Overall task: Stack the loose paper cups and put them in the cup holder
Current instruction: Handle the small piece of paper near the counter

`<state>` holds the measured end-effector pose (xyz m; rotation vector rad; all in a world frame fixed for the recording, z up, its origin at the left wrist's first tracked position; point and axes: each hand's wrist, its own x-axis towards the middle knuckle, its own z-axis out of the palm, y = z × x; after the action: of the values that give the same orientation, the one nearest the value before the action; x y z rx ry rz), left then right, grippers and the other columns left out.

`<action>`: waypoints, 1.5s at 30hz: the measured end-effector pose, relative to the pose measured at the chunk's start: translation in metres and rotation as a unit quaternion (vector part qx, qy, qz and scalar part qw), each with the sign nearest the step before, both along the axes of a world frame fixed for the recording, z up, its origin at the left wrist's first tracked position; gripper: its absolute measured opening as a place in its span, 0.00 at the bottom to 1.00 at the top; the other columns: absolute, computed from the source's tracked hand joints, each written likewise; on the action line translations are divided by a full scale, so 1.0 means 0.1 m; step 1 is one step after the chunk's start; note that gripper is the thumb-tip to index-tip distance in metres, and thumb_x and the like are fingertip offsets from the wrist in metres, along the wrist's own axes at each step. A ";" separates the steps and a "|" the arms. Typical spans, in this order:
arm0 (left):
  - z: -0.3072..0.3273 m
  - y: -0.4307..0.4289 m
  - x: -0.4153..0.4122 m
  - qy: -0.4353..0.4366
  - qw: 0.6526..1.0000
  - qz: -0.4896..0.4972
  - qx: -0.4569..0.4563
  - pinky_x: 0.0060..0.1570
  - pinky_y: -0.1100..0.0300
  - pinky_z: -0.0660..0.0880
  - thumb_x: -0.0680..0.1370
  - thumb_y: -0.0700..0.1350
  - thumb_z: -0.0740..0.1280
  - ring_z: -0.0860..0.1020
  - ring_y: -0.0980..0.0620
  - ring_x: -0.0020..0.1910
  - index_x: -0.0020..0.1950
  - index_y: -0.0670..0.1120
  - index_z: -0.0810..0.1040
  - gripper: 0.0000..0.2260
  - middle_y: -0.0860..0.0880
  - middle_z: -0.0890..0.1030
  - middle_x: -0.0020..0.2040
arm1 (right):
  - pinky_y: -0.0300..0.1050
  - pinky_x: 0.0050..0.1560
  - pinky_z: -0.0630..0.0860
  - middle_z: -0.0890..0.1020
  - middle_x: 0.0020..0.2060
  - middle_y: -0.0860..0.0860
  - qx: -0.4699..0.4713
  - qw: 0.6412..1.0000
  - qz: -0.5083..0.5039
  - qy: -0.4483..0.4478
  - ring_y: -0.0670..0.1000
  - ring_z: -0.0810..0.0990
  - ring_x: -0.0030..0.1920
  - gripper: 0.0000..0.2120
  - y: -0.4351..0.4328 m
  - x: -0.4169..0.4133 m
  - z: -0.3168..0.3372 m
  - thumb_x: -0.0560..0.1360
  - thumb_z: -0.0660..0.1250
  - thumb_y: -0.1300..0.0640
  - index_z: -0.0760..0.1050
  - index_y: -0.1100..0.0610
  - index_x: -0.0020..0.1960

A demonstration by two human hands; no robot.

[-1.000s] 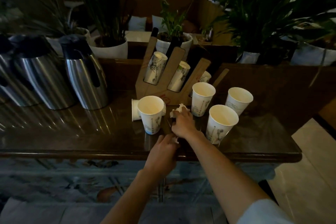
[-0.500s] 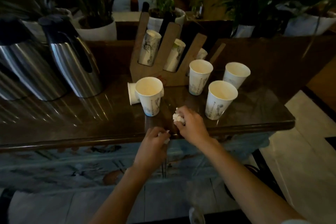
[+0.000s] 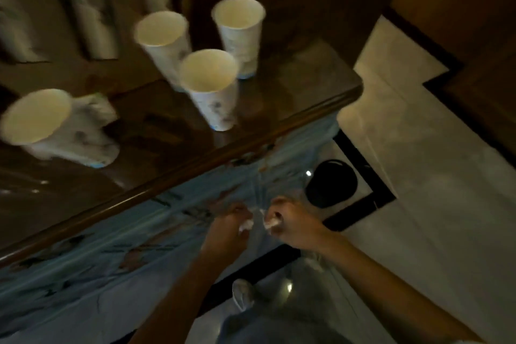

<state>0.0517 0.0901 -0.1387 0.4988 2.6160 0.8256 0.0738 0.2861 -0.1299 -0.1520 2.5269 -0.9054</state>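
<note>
Three white paper cups stand upright near the table's right end: one at the front, one behind it to the left, one at the back right. Another upright cup is at the left, with a cup lying on its side behind it. The wooden cup holder with stacked cups is blurred at the top left. Below the table edge, my left hand is closed on a crumpled white paper scrap. My right hand grips another white scrap.
The dark wooden table edge runs diagonally across the view. Below it hangs a pale blue painted front. A round black bin sits on the light tiled floor just past my hands. My shoe shows below.
Both hands drew back off the table and down below its edge, each keeping a white scrap. The camera tilted down and right, so the flasks and plants left the view.
</note>
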 end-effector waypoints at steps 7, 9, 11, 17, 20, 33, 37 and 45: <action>-0.74 1.47 -0.40 -0.165 0.983 -0.053 -0.062 0.56 0.52 0.75 0.76 0.37 0.68 0.82 0.38 0.56 0.54 0.34 0.83 0.10 0.35 0.83 0.55 | 0.45 0.54 0.75 0.85 0.52 0.58 0.007 0.983 -0.135 -0.127 0.58 0.83 0.54 0.10 1.40 -0.06 -0.93 0.73 0.71 0.59 0.83 0.61 0.53; -1.04 1.93 -0.57 -0.189 0.977 -0.064 -0.073 0.59 0.57 0.73 0.75 0.34 0.70 0.81 0.40 0.60 0.59 0.36 0.82 0.13 0.37 0.83 0.59 | 0.46 0.49 0.76 0.86 0.51 0.60 0.005 0.970 -0.180 -0.161 0.61 0.84 0.53 0.10 1.84 -0.10 -1.28 0.74 0.70 0.59 0.83 0.63 0.52; -1.34 2.34 -0.76 -0.211 0.971 -0.083 -0.075 0.62 0.59 0.71 0.77 0.34 0.69 0.79 0.42 0.63 0.65 0.38 0.80 0.16 0.39 0.81 0.64 | 0.46 0.49 0.74 0.85 0.52 0.60 0.012 0.964 -0.190 -0.183 0.61 0.83 0.55 0.11 2.22 -0.17 -1.64 0.76 0.68 0.58 0.81 0.64 0.53; -2.74 3.54 -1.36 -0.238 0.962 -0.085 -0.105 0.50 0.58 0.72 0.79 0.32 0.65 0.78 0.46 0.50 0.52 0.36 0.83 0.07 0.39 0.82 0.52 | 0.46 0.56 0.73 0.80 0.59 0.58 0.016 0.948 -0.225 -0.222 0.59 0.78 0.60 0.13 3.16 -0.53 -3.13 0.78 0.65 0.60 0.78 0.64 0.60; -3.64 3.98 -1.56 -0.239 0.954 -0.110 -0.145 0.43 0.57 0.71 0.77 0.32 0.66 0.80 0.41 0.46 0.40 0.39 0.81 0.08 0.37 0.82 0.44 | 0.47 0.55 0.73 0.79 0.59 0.57 0.027 0.950 -0.222 -0.218 0.58 0.76 0.62 0.12 3.38 -0.69 -4.03 0.80 0.63 0.60 0.77 0.62 0.61; -5.38 4.11 -1.43 -0.168 0.896 -0.329 -0.247 0.68 0.46 0.69 0.80 0.44 0.64 0.73 0.43 0.70 0.70 0.46 0.74 0.18 0.44 0.77 0.69 | 0.55 0.66 0.70 0.69 0.71 0.59 0.080 0.945 -0.211 -0.235 0.63 0.68 0.71 0.26 3.26 -0.88 -5.65 0.78 0.68 0.54 0.67 0.58 0.74; -4.67 3.82 -1.11 -0.210 0.847 -0.366 -0.324 0.76 0.44 0.57 0.83 0.52 0.59 0.64 0.45 0.76 0.78 0.51 0.64 0.23 0.47 0.68 0.77 | 0.53 0.70 0.67 0.69 0.72 0.59 0.093 0.955 -0.153 -0.237 0.62 0.67 0.72 0.28 3.03 -0.53 -4.99 0.77 0.68 0.52 0.67 0.57 0.75; -2.59 2.86 -0.23 -0.364 0.846 -0.197 -0.338 0.68 0.49 0.69 0.84 0.48 0.61 0.73 0.41 0.70 0.75 0.44 0.69 0.20 0.39 0.73 0.72 | 0.52 0.64 0.72 0.77 0.66 0.61 0.040 0.913 -0.130 -0.385 0.61 0.76 0.65 0.21 2.53 0.53 -3.18 0.82 0.62 0.55 0.69 0.60 0.73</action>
<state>0.0283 0.3759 -0.3977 0.3823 1.8092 -0.0838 0.1271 0.5395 -0.4479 0.4898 1.8484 -0.7513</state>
